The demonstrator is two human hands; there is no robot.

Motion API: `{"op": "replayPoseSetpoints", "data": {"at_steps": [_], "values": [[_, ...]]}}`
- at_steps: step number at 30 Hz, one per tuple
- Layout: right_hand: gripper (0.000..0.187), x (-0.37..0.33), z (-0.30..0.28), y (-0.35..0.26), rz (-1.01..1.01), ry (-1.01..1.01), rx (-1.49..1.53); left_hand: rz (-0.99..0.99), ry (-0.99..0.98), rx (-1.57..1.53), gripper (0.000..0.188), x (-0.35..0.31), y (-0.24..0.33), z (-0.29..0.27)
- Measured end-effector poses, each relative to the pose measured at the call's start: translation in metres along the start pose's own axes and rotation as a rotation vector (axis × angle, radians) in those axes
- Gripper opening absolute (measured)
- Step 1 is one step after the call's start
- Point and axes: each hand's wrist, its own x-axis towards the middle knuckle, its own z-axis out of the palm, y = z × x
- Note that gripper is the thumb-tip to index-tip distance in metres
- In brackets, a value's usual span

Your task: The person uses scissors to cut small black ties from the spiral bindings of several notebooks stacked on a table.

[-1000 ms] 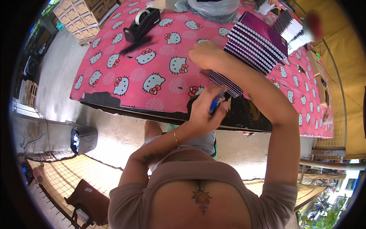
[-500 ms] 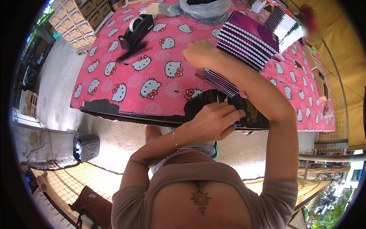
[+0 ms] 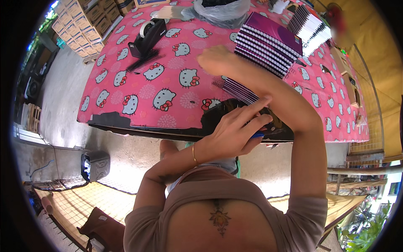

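Note:
My left hand (image 3: 235,131) is over the table's near edge, its index finger stretched out to touch my right forearm. A small blue object (image 3: 258,135), partly hidden, sits under its lower fingers. My right arm reaches across the table, and my right hand (image 3: 214,61), slightly blurred, is closed with its fingers curled down; anything inside is hidden. Right of that hand rises a stack of purple spiral-bound notebooks (image 3: 273,31). Beneath the right forearm lies a lower bound stack (image 3: 239,91), partly covered, with thin dark coils (image 3: 218,82) at its left end.
A pink patterned cloth (image 3: 168,75) covers the table, torn to black at the front. On it are a black tape dispenser (image 3: 147,38), dark binding coils (image 3: 145,61), a plastic bag (image 3: 222,14) and more notebooks (image 3: 308,27). Cartons (image 3: 82,29) stand far left.
My left index finger has stretched up to my right forearm. My right hand has shifted slightly left. The view has moved a little.

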Motion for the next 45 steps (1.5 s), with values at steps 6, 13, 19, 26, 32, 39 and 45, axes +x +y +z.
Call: {"op": "replayPoseSetpoints", "data": {"at_steps": [6, 13, 19, 26, 32, 39, 45], "values": [[0.015, -0.002, -0.003, 0.001, -0.017, 0.065, 0.084, -0.172, -0.067, -0.233, 0.031, -0.043, -0.021, 0.011], [0.012, -0.003, 0.006, 0.0, -0.104, 0.034, 0.045, -1.256, 0.159, -0.823, 0.038, -0.073, -0.089, 0.016], [0.03, 0.002, 0.009, -0.009, -0.037, -0.33, -0.166, -1.299, 0.181, -0.821, 0.04, -0.06, -0.103, 0.015], [0.028, 0.01, 0.027, -0.007, -0.002, -0.409, -0.155, -1.35, 0.181, -0.756, 0.038, -0.062, -0.113, 0.022], [0.016, 0.01, 0.025, -0.008, 0.006, -0.416, -0.239, -1.339, 0.108, -0.68, 0.037, -0.055, -0.112, 0.019], [0.016, 0.01, 0.028, -0.003, -0.004, -0.398, -0.193, -1.3, 0.158, -0.622, 0.034, -0.054, -0.116, 0.026], [0.019, 0.01, 0.031, -0.004, 0.032, -0.371, -0.191, -1.273, 0.058, -0.628, 0.033, -0.061, -0.113, 0.021]]}}
